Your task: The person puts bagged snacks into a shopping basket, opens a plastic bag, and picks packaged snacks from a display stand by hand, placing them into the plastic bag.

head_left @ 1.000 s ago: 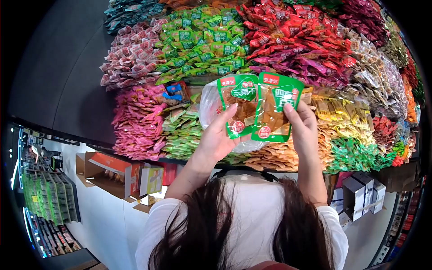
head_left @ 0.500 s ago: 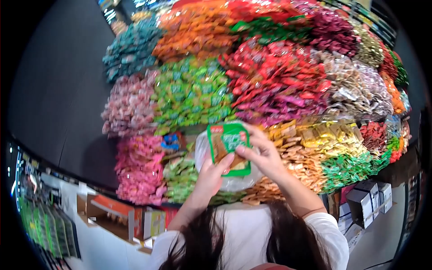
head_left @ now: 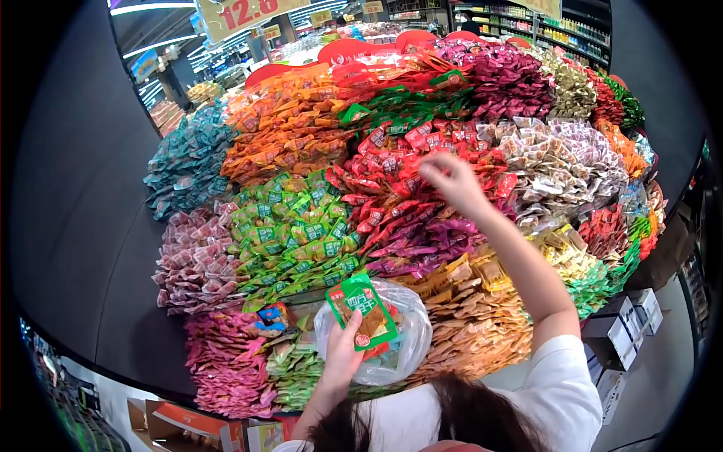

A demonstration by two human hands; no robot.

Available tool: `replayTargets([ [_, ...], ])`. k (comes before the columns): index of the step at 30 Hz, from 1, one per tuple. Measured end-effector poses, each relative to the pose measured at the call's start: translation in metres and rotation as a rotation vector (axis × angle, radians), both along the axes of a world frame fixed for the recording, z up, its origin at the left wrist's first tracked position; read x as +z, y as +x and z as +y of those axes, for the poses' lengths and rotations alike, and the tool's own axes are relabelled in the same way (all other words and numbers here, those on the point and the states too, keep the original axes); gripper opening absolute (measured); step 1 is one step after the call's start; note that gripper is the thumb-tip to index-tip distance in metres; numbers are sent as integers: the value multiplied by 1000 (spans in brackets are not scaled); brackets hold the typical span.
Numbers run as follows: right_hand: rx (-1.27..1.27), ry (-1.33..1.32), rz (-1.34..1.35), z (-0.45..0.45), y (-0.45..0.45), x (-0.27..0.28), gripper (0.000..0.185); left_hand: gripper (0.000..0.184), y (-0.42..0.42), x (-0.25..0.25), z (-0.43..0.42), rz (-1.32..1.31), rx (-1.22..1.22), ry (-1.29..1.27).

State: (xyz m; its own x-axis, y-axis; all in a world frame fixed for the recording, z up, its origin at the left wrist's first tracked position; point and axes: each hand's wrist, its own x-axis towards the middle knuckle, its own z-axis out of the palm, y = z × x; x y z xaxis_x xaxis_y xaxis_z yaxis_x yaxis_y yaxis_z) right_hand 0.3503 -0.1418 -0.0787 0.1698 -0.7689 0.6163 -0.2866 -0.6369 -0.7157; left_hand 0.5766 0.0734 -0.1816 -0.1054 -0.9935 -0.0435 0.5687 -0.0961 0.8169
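Left hand (head_left: pixel 343 361) grips a green-edged packet (head_left: pixel 363 310) at its lower left side, thumb across the front, printed face up. We cannot tell whether the hidden fingers also pinch the clear plastic bag (head_left: pixel 413 325), or whether a second packet lies behind the first. The bag sits just behind and to the right of this hand, its mouth spread; some red wrapping shows within.

Right hand (head_left: pixel 454 183) hangs ahead and to the right of the left one, well apart from it, over the heap of red packets (head_left: pixel 384 184). Its fingers are bent in and blurred; we see nothing held, but cannot tell how far they close or whether they touch the heap. Purple packets (head_left: pixel 422 250) lie on the near side of this hand, pale packets (head_left: pixel 561 169) to its right. Bright green packets (head_left: pixel 290 226) lie ahead and left of the left hand, pink packets (head_left: pixel 226 358) to its left.

Handling notes, our judgement: a light thumb pinch near the packet's edge should suffice, since hard squeezing may crease the film. Holding it clear of the bag's mouth avoids snagging. On the right, the reach is long over a loose slope; any contact is best made from above, fingertips only, so neighbouring packets do not slide.
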Motion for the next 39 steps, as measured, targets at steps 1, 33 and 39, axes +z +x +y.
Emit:
replayTargets([
  [1,-112,-90,11,-30,-11,6,21,40,2,-5,-1,4,-3,0],
  [33,-397,-286,21,-195,-115,91,20,39,15,-15,-7,114,38,187],
  [39,-232,-125,-122,-130,-96,98,24,39,16,-12,-3,56,38,196],
])
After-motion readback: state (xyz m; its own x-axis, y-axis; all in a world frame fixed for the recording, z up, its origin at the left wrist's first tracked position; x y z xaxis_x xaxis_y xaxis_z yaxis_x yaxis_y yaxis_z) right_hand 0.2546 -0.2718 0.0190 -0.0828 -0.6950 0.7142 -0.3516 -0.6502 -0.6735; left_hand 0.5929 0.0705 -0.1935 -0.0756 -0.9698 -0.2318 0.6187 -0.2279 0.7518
